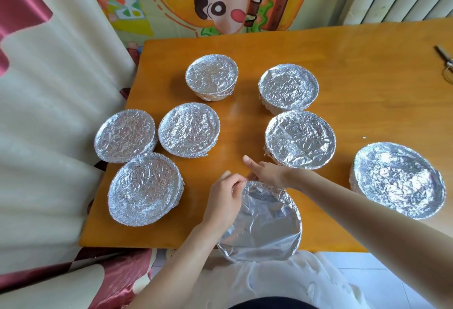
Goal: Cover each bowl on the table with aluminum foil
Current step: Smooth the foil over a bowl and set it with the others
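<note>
Crimping aluminum foil [267,220] over the last bowl [295,245] at the near edge of the surface [343,63].
Head view: the left hand [223,201], fingers curled, pinches the aluminum foil at the bowl's far rim; the right hand [266,174] grips the same rim just beside it, index finger stretched out. Seven other bowls [188,132] stand wrapped farther out. The foil looks loosely laid, so working round the rim in small pinches, tucking it under the lip, seems best.

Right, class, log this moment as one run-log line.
step: crimping foil on near bowl | left hand, right hand: pinching far rim | seven other bowls: covered
</note>
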{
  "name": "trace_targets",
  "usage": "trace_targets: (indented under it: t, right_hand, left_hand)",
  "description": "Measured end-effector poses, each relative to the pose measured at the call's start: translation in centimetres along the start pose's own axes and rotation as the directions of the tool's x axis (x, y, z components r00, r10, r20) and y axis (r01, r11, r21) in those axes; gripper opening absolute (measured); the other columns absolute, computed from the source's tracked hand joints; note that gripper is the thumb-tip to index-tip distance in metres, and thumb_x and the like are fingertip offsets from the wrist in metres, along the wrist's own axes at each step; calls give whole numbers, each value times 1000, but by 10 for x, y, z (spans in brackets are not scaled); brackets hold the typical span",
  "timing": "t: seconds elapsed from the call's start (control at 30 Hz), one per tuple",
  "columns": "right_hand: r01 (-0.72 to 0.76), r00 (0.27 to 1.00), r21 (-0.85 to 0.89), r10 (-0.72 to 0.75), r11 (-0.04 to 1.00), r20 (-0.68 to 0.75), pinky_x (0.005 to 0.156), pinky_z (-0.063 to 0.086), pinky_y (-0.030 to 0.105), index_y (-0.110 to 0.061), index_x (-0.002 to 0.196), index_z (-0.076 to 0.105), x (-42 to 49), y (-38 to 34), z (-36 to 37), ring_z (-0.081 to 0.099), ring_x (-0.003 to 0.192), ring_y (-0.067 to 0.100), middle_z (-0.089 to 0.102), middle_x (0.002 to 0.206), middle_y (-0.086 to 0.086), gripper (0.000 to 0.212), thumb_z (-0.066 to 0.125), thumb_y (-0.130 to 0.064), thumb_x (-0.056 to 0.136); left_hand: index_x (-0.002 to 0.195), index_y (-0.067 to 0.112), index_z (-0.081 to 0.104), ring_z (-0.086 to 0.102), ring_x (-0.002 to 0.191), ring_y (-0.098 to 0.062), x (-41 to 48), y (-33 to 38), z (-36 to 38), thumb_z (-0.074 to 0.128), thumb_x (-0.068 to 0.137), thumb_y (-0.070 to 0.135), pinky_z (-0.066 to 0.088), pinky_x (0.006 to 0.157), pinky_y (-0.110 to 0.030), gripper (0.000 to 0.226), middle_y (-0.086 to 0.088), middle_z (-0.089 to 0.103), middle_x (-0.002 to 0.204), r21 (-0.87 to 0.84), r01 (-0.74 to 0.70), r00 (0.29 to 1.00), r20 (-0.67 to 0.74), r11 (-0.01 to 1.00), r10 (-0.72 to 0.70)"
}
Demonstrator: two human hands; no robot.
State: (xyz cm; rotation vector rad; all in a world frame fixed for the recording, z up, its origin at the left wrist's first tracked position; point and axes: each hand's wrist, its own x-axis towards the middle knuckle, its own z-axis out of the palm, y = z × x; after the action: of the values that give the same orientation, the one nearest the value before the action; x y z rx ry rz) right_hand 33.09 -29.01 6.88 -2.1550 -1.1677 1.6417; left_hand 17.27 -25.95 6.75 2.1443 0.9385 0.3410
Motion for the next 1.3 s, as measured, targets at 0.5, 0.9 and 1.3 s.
trace_targets:
  t: [0.5, 0.9, 1.3]
  right_hand:
    - [201, 966, 189, -163, 961, -202, 91, 48, 32, -9, 111, 68, 3, -3, 0, 61, 108, 19, 67, 114, 6, 73, 17, -59, 94]
    - [231, 889, -432, -369, 872, -270, 94, 41, 28, -23, 134, 48, -5, 12, 18, 56, 115, 20, 58, 130, -1, 49, 62, -35, 89]
    - [209, 880, -324, -322, 923, -349, 71, 44, 36, -16, 101, 66, 6, 12, 24, 60, 83, 29, 67, 86, 8, 29, 45, -36, 98]
  left_hand:
    - [96, 10, 63, 47, 75, -12, 2, -15, -9, 48, 96, 10, 30, 66, -15, 15, 10, 43, 83, -4, 91, 992, -88, 996, -91]
    - [106, 11, 55, 43, 86, -11, -5, -38, -16, 37, 99, 13, 27, 73, -13, 19, -1, 44, 108, 94, 374, 928, -48, 923, -371]
    - [126, 19, 52, 51, 116, -18, 15, -30, -6, 48, 96, 18, 42, 97, -31, 30, 0, 53, 126, 23, 223, 972, 67, 975, -224]
